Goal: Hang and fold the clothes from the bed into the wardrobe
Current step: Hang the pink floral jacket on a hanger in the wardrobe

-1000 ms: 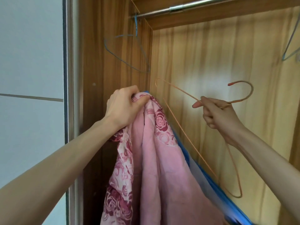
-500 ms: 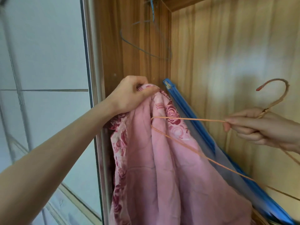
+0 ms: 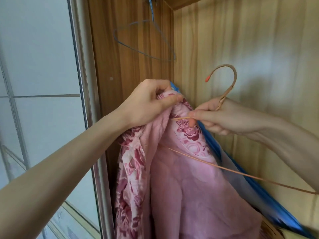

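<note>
A pink garment (image 3: 181, 187) with a dark red rose print hangs down inside the wooden wardrobe (image 3: 250, 49). My left hand (image 3: 148, 102) grips its top edge, bunched between thumb and fingers. My right hand (image 3: 222, 118) holds an orange wire hanger (image 3: 226, 85) at the base of its hook. One arm of the hanger lies inside the garment's opening, and its lower wire runs off to the right across the pink lining.
An empty blue wire hanger (image 3: 146, 42) hangs in the wardrobe's upper left corner. A blue-edged sheet or bag (image 3: 269, 200) leans against the back panel behind the garment. The wardrobe's side panel and a tiled wall (image 3: 39, 83) stand at left.
My right hand has brought the orange hanger leftward and pushed its end into the garment's top opening. My left hand keeps the same grip on the garment.
</note>
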Demonstrator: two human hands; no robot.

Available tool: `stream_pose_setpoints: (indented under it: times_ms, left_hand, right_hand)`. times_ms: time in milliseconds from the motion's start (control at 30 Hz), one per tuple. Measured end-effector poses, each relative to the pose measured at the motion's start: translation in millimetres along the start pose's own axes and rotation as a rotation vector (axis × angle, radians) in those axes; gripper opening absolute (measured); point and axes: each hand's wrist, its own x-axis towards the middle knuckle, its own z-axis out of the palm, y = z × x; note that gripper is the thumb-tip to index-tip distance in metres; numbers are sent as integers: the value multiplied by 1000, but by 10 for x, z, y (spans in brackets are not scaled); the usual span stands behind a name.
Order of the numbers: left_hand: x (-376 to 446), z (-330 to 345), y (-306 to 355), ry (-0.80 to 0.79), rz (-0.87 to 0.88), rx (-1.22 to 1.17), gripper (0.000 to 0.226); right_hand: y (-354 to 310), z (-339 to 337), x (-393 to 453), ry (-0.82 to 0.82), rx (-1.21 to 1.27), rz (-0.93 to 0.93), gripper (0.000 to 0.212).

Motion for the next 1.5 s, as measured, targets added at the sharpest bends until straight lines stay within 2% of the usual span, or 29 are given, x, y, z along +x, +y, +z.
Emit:
stream_pose_setpoints:
  times_ms: [67,167,233,300,400,467,567,633,733,800,833,900,933,967,1067,1133,1200,1267,1300,1500]
  left_hand:
    - [-62,-4,8,-12,-39,-50,36]
    - [-149,-28,21,-135,-89,-9,37]
    - [-181,-25,-27,-143,-71,152,44]
    - [-215,17,-85,-151,-29,291,38]
    - [-315,119,-115,-219,-43,177,33]
    - [-363,176,-155,-207,19,197,40]
    - [-400,196,-227,-160,71,153,44]
    - [-436,206,-253,-116,96,141,43]
    - [-505,180,-271,-9,107,117,41]
    - [-541,130,-276,56,103,83,38]
    - [-557,107,-272,81,102,72,38]
    - [-575,89,-248,115,91,56,38]
    - [-577,93,-232,131,87,53,38]
    - [-580,99,-212,146,89,54,38]
    - [-592,124,-145,192,109,42,35]
    - [-592,131,-106,215,115,20,33]
    - [-598,121,-92,230,106,10,35]
    - [-624,87,-109,237,87,12,36]
    - [-646,65,-128,239,73,13,37]
    - [-688,10,-242,276,-9,51,34]
  right_hand:
    - [110,0,-10,35,88,-12,33]
    - [290,37,-36,82,187,-30,33]
    - [365,86,-47,93,233,-48,30]
    - [377,121,-50,95,266,-56,29]
    - [378,128,-40,71,264,-61,30]
    - [379,133,-52,41,248,-49,30]
    - [381,154,-65,-31,266,-13,32]
    - [381,77,-103,-152,269,30,37]
    - [503,-241,-184,-444,334,88,65]
    - [704,-430,-164,-499,358,137,73]
    - [829,-455,-116,-452,304,165,67]
    - [1092,-367,17,-233,59,149,45]
    - [1188,-258,76,-133,-81,123,46]
    - [1263,-127,120,-87,-215,98,57]
    - [1448,239,242,-120,-416,115,86]
    - [1586,433,344,-135,-488,147,89]
    - [1684,553,421,-120,-528,171,69]
    - [1748,557,442,-74,-575,140,30]
    - [1771,510,422,-26,-584,102,23]
    - [1631,-241,125,418,-528,-31,15]
